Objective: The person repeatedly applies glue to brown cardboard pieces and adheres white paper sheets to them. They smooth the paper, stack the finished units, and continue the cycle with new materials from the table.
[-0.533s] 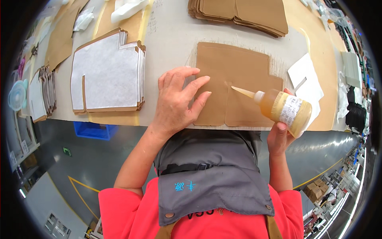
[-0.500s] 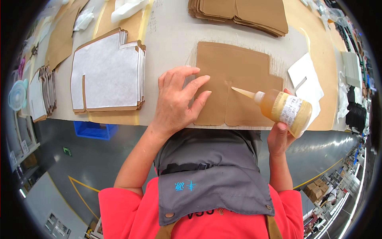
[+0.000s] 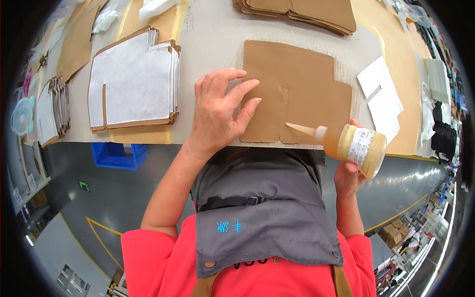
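A flat brown panel (image 3: 292, 74), with a notch at its far right corner and a slit running in from its near edge, lies on the table in front of me. My right hand (image 3: 352, 171) grips a squeeze bottle (image 3: 357, 148) of amber liquid, tilted so its long pointed nozzle is over the panel close to the slit. Whether the tip touches the panel I cannot tell. At the panel's left edge, my left hand (image 3: 220, 111) hovers or rests with fingers curved and apart, holding nothing.
Left of my hand stands a stack of white-faced brown panels (image 3: 133, 81). Another stack of brown panels (image 3: 302, 12) lies at the far side. White cut sheets (image 3: 381, 94) are to the right. Below the table's near edge, a blue bin (image 3: 118, 157) is on the floor.
The bottle's nozzle has moved toward me along the slit, nearer the panel's near edge. The whole table appears slightly higher in view. My left hand keeps its pose beside the panel.
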The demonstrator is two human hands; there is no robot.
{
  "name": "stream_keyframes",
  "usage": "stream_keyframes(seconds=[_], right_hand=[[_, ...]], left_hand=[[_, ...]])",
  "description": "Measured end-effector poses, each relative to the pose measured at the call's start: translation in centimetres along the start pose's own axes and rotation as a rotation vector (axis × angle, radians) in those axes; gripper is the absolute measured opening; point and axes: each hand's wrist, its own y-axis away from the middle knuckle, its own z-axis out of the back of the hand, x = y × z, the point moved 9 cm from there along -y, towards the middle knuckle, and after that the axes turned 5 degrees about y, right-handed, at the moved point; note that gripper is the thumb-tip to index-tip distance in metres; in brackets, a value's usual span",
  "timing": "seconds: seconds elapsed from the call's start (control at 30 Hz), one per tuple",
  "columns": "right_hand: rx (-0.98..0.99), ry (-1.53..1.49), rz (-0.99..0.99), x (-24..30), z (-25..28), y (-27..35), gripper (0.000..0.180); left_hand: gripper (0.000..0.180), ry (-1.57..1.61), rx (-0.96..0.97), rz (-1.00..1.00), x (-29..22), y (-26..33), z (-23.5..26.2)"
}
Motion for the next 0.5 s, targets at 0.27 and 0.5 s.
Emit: stream_keyframes(seconds=[0.27,0.5], right_hand=[[0.077,0.132,0.094,-0.9,1.6,2.4,0.111],[-0.086,0.041,0.028,-0.8,5.9,2.6,0.115]], left_hand=[[0.030,-0.001,-0.029,-0.013,-0.2,-0.1,0.3],[0.029,0.050,-0.080,0.013,-0.6,0.6,1.9]])
